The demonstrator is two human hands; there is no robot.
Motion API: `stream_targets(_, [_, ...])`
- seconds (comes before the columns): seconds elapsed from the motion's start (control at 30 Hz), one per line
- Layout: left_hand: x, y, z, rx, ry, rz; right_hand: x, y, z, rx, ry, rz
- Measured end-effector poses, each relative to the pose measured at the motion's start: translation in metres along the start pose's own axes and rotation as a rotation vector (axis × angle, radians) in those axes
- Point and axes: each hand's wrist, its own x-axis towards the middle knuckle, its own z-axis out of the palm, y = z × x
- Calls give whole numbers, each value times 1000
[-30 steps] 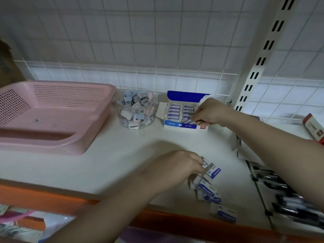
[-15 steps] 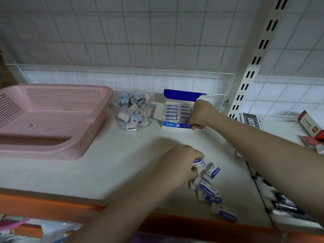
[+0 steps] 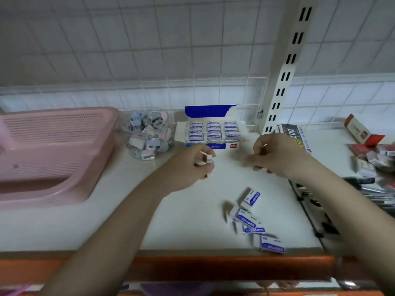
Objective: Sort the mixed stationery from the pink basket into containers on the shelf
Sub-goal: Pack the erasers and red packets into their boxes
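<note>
My left hand (image 3: 190, 165) hovers over the white shelf in front of the eraser box and grips a few small white erasers (image 3: 206, 162). The open blue-and-white eraser box (image 3: 213, 134) stands at the back, filled with rows of wrapped erasers. To the right of the box my right hand (image 3: 275, 155) is held with loosely curled fingers; I see nothing in it. Several loose wrapped erasers (image 3: 250, 218) lie near the shelf's front edge. At the far left sits the pink basket (image 3: 53, 150).
A clear round jar (image 3: 147, 133) of pastel clips stands between basket and box. A slotted upright post (image 3: 282, 82) rises behind the right hand. Boxes and black pens (image 3: 369, 167) crowd the right shelf. The orange shelf edge (image 3: 192, 268) runs along the front.
My left hand picked up erasers from the loose pile and rose toward the box. My right hand left the box and drew back to the right.
</note>
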Motion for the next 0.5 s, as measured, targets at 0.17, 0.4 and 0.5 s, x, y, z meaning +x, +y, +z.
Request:
stream_targets(0.17, [12, 7, -14, -161, 69, 12, -35, 15, -1, -164, -131, -69])
stream_targets(0.4, [43, 11, -20, -144, 260, 27, -63, 29, 10, -368, -238, -235])
stream_targets(0.5, [59, -4, -21, 297, 392, 71, -63, 35, 16, -343, -154, -255])
